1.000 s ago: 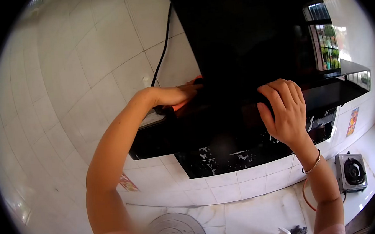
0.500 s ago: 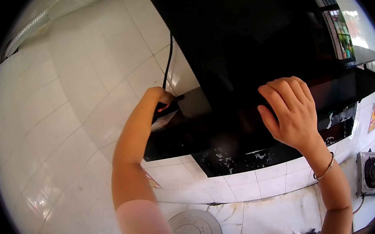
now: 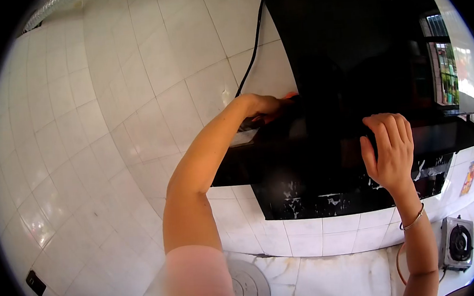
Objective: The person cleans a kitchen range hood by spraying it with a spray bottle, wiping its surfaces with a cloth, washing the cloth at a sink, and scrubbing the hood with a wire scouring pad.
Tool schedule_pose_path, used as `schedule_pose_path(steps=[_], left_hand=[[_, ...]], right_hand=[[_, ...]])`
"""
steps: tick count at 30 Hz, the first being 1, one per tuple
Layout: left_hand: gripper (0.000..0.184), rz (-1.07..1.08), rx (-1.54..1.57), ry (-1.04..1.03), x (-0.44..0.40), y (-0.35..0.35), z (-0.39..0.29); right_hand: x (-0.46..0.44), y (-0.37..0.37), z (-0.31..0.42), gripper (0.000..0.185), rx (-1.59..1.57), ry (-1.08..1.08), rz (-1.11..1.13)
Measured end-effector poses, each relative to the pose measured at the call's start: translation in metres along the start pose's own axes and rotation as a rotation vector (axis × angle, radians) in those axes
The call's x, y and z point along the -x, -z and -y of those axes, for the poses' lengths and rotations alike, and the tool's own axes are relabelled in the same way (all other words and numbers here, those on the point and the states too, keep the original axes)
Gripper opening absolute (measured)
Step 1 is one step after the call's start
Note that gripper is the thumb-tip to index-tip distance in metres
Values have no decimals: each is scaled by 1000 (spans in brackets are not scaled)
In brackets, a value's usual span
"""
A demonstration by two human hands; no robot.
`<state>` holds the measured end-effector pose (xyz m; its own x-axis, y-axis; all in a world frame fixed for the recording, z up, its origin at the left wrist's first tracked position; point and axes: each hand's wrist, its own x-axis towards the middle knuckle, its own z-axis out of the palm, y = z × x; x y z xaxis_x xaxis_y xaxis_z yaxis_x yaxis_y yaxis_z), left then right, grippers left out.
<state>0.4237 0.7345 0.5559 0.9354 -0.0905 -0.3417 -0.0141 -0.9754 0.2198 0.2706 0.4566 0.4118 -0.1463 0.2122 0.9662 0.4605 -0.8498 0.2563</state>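
A black range hood (image 3: pixel 342 80) with a glossy slanted panel fills the upper right. My left hand (image 3: pixel 264 106) reaches to the left side of the hood, behind the slanted panel's edge. Its fingers are closed, and a bit of an orange-red cloth-like thing (image 3: pixel 290 96) shows at their tips; the rest is hidden. My right hand (image 3: pixel 392 147), with a bracelet on the wrist, is on the hood's front, its fingers bent over the lower lip and the thumb on the near side.
A black cable (image 3: pixel 253 59) runs down the tiled wall (image 3: pixel 128 89) beside the hood. Below, the pale counter (image 3: pixel 334 278) carries a round metal lid (image 3: pixel 252 284) and a small gas stove (image 3: pixel 457 244). A black socket (image 3: pixel 35 283) is at lower left.
My left hand has moved right, further in behind the panel's edge, taking the orange-red thing along. The view has shifted, showing more of the panel's top lettering. My right hand stays on the hood.
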Motion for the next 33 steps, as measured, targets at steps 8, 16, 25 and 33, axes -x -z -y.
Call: schedule_pose_path(steps=[8, 16, 25, 33], left_hand=[[44, -124, 154, -675, 122, -67, 19], [29, -824, -221, -1092, 160, -118, 89], [29, -1248, 179, -638, 200, -143, 210], [39, -1402, 60, -768, 165, -144, 141]], right_hand=[[-1, 3, 5, 25, 13, 22, 38], [-1, 1, 4, 24, 125, 76, 120], [-12, 16, 18, 24, 96, 50, 276], [-6, 13, 19, 25, 46, -47, 271]])
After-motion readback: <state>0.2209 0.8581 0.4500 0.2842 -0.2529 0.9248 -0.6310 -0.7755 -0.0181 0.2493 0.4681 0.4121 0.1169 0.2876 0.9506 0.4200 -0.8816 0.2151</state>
